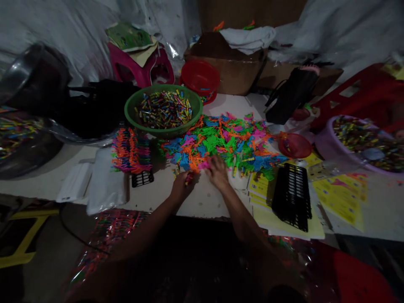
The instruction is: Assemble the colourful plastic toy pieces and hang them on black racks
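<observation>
My left hand is closed around a small bundle of red-and-yellow tubes, whose exact kind I cannot make out. Just right of it, my right hand lies with fingers stretched out at the front edge of a pile of plastic pieces in green, orange, blue and pink. Its fingertips touch a pink piece. Behind the left hand, a green basin holds many similar small striped tubes. To the left, rows of orange and multicoloured pieces are stacked on a black slotted tray.
Black slotted trays rest on yellow printed sheets at right. A purple basin of tubes stands beyond, near a small red bowl. Clear plastic bags lie left. Behind are a red bowl and a cardboard box.
</observation>
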### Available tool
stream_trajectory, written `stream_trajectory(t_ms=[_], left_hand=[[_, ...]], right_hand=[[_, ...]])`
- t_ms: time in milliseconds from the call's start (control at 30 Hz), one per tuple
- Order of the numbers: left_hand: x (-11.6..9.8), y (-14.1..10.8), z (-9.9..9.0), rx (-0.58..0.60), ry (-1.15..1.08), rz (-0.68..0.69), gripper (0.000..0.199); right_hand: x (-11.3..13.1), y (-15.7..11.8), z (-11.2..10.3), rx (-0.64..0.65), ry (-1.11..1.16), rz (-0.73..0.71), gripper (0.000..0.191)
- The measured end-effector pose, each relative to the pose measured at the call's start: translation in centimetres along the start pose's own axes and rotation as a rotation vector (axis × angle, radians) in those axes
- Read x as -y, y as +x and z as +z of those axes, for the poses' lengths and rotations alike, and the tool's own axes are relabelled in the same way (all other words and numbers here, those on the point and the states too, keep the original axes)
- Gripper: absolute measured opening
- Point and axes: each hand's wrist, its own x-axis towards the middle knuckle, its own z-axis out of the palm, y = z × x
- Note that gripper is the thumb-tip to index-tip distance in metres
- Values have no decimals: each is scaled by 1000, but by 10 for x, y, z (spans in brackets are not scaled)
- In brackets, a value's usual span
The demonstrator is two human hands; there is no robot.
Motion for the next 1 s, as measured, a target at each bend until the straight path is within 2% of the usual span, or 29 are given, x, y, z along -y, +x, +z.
stream_trajectory(t_ms=[67,133,267,367,433,533,633,700,767,867,900,1000], left_hand=[[1,-1,0,4,141,129,36],[3,-1,-1,-4,277,243,35],[8,1,-2,22,427,352,36],[6,-5,-1,49,471,390,36],[4,-14,-1,46,498,390,33],[1,-30,-3,80,475,368,32],[3,-41,-11,148,462,391,34],[5,-45,-15,148,502,428,32],[7,-46,-16,110,548,461,29],[6,-44,-9,101,615,513,26],[5,-43,-5,119,641,538,25],[0,-40,4,207,752,598,26]], right_hand=[[23,-13,8,92,-10,-22,41],[36,-32,8,95,-53,30,37],[45,-69,-10,53,-87,56,28],[48,-77,-18,102,-5,17,19],[49,-73,-20,125,89,61,15],[51,-66,-22,148,355,275,19],[47,-71,-33,336,699,467,27],[40,-78,-45,470,799,487,37],[33,-81,-55,436,711,475,38],[29,-73,-58,213,374,481,33],[30,-68,-55,182,273,463,34],[34,-55,-43,236,85,351,47]])
